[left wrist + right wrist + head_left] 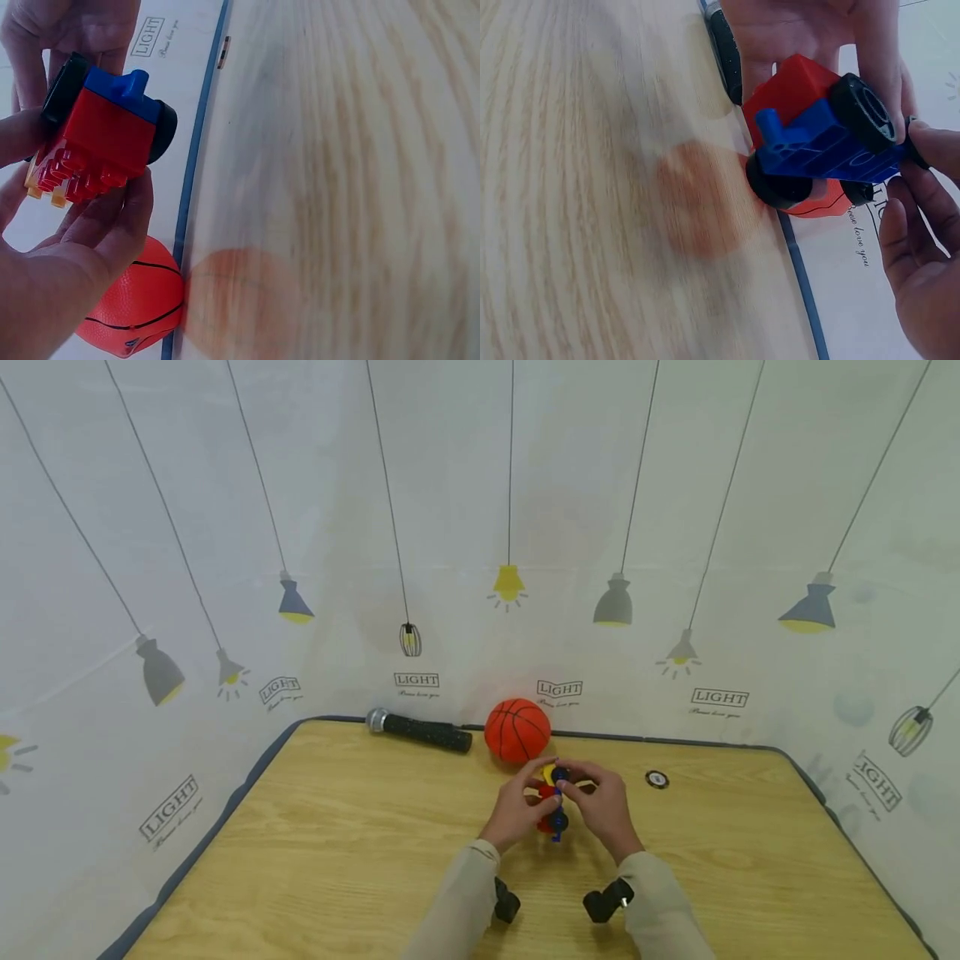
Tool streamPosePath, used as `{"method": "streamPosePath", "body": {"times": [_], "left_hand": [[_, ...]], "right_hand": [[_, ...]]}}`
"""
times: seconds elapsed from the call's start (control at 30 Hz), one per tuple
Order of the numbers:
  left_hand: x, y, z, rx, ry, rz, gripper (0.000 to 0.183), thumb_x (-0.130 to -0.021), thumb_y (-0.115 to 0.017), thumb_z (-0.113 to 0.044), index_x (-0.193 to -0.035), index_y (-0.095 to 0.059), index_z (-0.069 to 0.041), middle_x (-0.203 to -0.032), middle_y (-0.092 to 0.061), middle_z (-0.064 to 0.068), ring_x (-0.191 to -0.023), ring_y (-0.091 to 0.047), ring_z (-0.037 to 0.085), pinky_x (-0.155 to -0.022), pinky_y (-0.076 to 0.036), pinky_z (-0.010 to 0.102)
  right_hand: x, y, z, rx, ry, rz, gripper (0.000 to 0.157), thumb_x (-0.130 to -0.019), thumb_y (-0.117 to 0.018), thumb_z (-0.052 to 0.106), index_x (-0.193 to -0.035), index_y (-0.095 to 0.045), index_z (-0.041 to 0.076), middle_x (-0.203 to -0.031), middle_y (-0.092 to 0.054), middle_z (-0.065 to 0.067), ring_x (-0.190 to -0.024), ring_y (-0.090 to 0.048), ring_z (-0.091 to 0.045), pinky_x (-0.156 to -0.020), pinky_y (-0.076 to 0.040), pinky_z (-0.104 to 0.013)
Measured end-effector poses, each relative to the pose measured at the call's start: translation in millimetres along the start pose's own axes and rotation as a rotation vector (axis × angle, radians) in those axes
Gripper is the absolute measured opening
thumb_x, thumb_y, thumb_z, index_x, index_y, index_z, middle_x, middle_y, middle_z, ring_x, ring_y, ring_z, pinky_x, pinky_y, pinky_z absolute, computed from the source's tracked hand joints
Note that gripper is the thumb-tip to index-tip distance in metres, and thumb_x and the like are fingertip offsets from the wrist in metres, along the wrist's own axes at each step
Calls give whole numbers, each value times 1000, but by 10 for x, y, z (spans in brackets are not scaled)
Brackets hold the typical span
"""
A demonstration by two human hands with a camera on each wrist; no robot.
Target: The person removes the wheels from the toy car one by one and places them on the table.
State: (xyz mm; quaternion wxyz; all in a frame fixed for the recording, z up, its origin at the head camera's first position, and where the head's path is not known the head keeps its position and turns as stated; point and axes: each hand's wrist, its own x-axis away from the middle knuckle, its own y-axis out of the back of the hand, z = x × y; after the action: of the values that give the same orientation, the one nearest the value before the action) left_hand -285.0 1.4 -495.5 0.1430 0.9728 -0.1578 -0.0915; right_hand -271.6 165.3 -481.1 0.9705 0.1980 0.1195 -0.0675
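Both hands hold a toy block car (557, 821) up in front of the orange ball. It has a blue wheeled base (829, 142), black wheels (862, 112), red studded blocks (109, 135) and a yellow block (549, 774). My left hand (517, 810) grips the car's red-block side from the left. From the right, my right hand (606, 810) pinches the far end by a wheel, its thumb on that wheel in the right wrist view. The car is tilted, its underside turned toward the right wrist camera; fingers hide part of the yellow block.
A small orange basketball (517, 731) sits at the table's back edge, just beyond the hands. Left of it lies a black microphone (420, 731) with a silver head. A round black-and-white disc (657, 779) lies to the right on the wooden table (337, 852). A lamp-printed sheet (465, 510) surrounds the table's back and sides.
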Motion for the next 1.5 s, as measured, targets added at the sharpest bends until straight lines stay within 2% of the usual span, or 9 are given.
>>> {"method": "streamPosePath", "body": {"times": [0.37, 0.57, 0.73, 0.97, 1.13, 1.37, 1.5], "left_hand": [[-23, 4, 12, 57, 43, -22, 54, -95, -70, -19, -138, -51, -45, -125, -59, 10, -102, -64, 19, -84, -59, 35], [-43, -10, 32, 72, 22, -39, 53, -95, -70, -17, -137, -53, -44, -124, -60, 11, -97, -66, 18, -80, -59, 33], [-56, -20, 31, 79, 8, -53, 53, -95, -70, -16, -137, -53, -43, -124, -61, 10, -94, -67, 17, -79, -59, 33], [-53, -28, 51, 59, 5, -58, 53, -95, -70, -14, -139, -53, -37, -126, -60, 10, -102, -64, 17, -82, -60, 32], [-47, -41, 54, 40, -11, -66, 53, -95, -70, -12, -141, -53, -32, -127, -61, 11, -104, -63, 19, -80, -60, 31], [-40, -51, 73, -11, -36, -90, 50, -94, -71, -13, -137, -55, -33, -120, -64, 11, -91, -66, 13, -75, -59, 27], [-27, -54, 76, -43, -53, -103, 46, -93, -72, -12, -135, -58, -26, -115, -65, 12, -88, -64, 11, -74, -58, 25]], "right_hand": [[-51, -12, 10, 42, 27, 5, 30, -90, -76, 15, -120, -73, 15, -94, -72, -11, -87, -64, -14, -74, -52, -19], [-49, -27, 2, 45, 28, -21, 34, -87, -79, 19, -120, -72, 14, -92, -74, -10, -82, -65, -12, -74, -53, -19], [-48, -35, 7, 69, 68, -63, 37, -85, -81, 22, -119, -72, 10, -89, -76, -9, -79, -68, -13, -72, -53, -19], [-52, -40, 18, 187, 137, -72, 26, -84, -82, 21, -103, -76, 6, -87, -76, -8, -77, -67, -16, -70, -52, -22], [-71, -42, 40, 257, 182, -54, 24, -84, -81, 18, -102, -77, 3, -82, -76, -7, -77, -67, -16, -66, -48, -23], [-91, -18, 65, 229, 136, -20, 14, -82, -83, 15, -88, -74, 6, -75, -71, -7, -68, -61, -11, -62, -48, -22], [-107, 8, 65, 214, 94, 40, 16, -80, -84, 13, -82, -69, 7, -72, -66, -6, -65, -56, -11, -59, -46, -22]]}}
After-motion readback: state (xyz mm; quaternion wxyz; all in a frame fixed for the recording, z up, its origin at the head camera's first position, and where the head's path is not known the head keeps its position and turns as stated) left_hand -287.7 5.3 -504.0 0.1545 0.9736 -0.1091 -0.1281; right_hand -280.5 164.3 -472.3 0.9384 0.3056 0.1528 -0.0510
